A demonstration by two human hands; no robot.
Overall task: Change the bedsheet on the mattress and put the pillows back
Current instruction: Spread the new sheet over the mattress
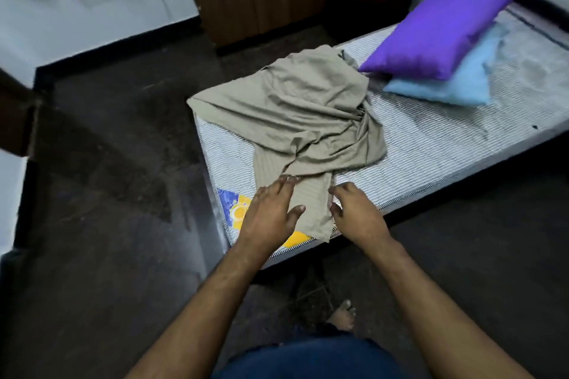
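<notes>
The right edge is cutting off the mattress, the crumpled beige bedsheet is hiding part of its striped top, the purple pillow is covering much of the blue pillow, and motion is blurring the upper-left corner.

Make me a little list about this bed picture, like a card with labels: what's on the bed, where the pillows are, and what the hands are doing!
bed: bare striped mattress, no sheet spread on it
sheet: crumpled beige bedsheet heaped on the near end of the mattress
pillows: purple pillow lying on top of the light blue pillow, at the far end
left hand: fingers straight, resting on the sheet's near end
right hand: fingers curled at the sheet's edge; grip unclear
floor: dark
</notes>
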